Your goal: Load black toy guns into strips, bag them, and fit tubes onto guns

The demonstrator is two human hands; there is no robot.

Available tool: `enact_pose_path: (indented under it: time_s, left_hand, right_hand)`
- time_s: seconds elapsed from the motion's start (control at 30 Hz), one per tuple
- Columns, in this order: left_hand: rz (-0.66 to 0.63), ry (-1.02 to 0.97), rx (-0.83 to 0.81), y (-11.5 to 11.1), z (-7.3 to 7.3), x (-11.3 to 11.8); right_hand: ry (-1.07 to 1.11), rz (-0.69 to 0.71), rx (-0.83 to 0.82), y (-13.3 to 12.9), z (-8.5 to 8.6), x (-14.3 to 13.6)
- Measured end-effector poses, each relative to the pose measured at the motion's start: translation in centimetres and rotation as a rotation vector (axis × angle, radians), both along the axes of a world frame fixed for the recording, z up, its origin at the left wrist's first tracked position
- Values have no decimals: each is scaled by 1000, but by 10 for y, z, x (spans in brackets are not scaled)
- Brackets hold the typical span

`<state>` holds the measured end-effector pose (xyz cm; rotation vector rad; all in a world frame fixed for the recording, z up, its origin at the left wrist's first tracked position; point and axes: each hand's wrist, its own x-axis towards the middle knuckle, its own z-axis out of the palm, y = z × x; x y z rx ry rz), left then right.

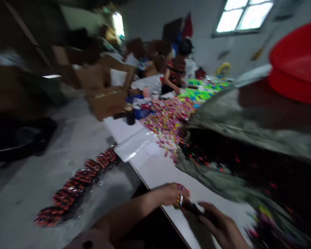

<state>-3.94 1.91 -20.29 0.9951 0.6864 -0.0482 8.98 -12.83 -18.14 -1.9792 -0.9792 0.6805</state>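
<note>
My left hand (172,194) is closed over the white table (155,169), with small coloured pieces (180,200) showing white, yellow and orange at its fingers. To its right, my right hand (223,223) curls its fingers by some dark, blurred pieces (193,208) between the hands. Motion blur hides what exactly it grips. Close to the right hand gapes a large grey-green sack (212,180), dark inside, with small black and bright bits at its mouth.
Pink and yellow pieces (168,114) are heaped farther along the table, beside a clear plastic bag (134,143) and a dark jar (130,114). Bundled black-and-orange packs (75,188) lie on the floor. A red basin (298,62) sits right; a co-worker (175,71) sits beyond.
</note>
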Motion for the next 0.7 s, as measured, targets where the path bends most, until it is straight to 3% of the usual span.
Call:
enact_pose_path:
  time_s: [0.03, 0.1, 0.2, 0.4, 0.5, 0.6, 0.7]
  left_hand:
    - [49, -5, -2, -4, 1, -3]
    - [-12, -3, -52, -7, -3, -7]
    - [-79, -18, 120, -10, -16, -7]
    - [183, -142, 237, -29, -18, 5]
    - [118, -144, 333, -34, -17, 12]
    - [100, -149, 383, -33, -19, 10]
    - [56, -170, 377, -29, -19, 3]
  right_hand:
    - [28, 96, -75, -1, 12, -3]
    - [30, 170, -123, 2, 25, -2]
    - [92, 163, -101, 3, 19, 7]
    - [386, -237, 293, -8, -19, -9]
    - [362, -373, 286, -2, -30, -29]
    - [272, -593, 304, 3, -30, -38]
    - [210, -590, 300, 3, -24, -39]
